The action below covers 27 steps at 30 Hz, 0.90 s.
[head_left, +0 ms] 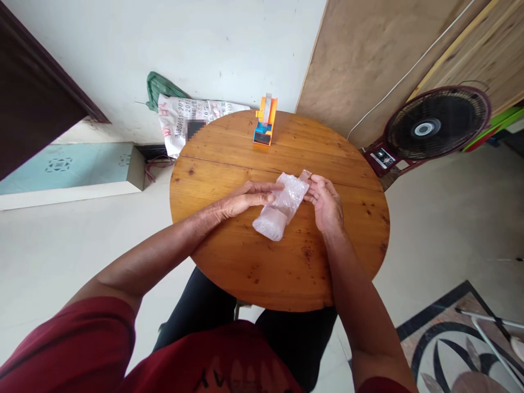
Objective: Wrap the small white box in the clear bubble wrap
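Observation:
A package in clear bubble wrap (273, 222) lies slantwise on the round wooden table (229, 267), with its rounded end towards me. My left hand (254, 195) reaches over from the left, thumb and fingers stretched out, their tips resting on the wrap. At the far right corner of the package a short strip of clear brownish tape (305, 175) sticks out. My right hand (326, 203) is curled beside that corner, its fingertips closed at the strip. What the wrap encloses cannot be made out.
An orange and blue tape dispenser (265, 121) stands at the table's far edge. Behind it are a white wall and a printed white sack (176, 123) with a green bag (164, 87). A dark red fan (428, 128) stands beyond the table on the right.

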Motion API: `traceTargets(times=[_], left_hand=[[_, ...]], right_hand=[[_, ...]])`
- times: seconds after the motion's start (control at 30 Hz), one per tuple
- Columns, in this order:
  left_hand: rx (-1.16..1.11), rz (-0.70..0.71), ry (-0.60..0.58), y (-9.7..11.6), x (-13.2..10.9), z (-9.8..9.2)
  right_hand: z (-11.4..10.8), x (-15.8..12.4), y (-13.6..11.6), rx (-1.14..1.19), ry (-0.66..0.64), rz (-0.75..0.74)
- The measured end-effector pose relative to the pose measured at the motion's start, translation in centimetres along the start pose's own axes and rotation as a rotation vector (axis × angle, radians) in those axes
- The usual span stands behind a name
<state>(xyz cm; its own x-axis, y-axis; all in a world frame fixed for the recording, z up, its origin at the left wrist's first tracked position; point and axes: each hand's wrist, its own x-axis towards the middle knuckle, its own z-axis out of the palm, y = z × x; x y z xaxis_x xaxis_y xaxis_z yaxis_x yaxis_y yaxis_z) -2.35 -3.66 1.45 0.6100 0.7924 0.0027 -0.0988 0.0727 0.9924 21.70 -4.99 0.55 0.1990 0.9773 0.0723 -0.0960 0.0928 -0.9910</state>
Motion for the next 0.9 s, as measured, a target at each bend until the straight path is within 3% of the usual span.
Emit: traceTargets(times=[0.13,0.27,0.43,0.53,0.77,0.9], left_hand=[[-0.198,0.052,0.137,-1.2,0.8,-0.3],[-0.246,0.052,0.146,-1.5,1.2,-0.4],[-0.249,0.084,0.098,-1.1,1.1,-0.5],[-0.250,0.052,0.099,-1.0,1.0,-0.3],[-0.264,-0.046,0.184,-1.3,1.5,-0.1],[-0.137,-0.091,0.101,-0.9,1.1,-0.2]], right_hand=[[0.0,-0.6,-0.3,-0.130,0.081,-0.167],[0.3,-1.8,-1.2,-0.255,0.070,-0.378],[1.1,-3.1,-2.0,-0.404,-0.258,-0.364],[1.4,-3.2,-2.0,-0.484,-0.357,-0.348],[1.3,-2.8,-1.4,-0.459,-0.246,-0.302],[1.3,-2.7,-1.3,-0.470,-0.213,-0.259]])
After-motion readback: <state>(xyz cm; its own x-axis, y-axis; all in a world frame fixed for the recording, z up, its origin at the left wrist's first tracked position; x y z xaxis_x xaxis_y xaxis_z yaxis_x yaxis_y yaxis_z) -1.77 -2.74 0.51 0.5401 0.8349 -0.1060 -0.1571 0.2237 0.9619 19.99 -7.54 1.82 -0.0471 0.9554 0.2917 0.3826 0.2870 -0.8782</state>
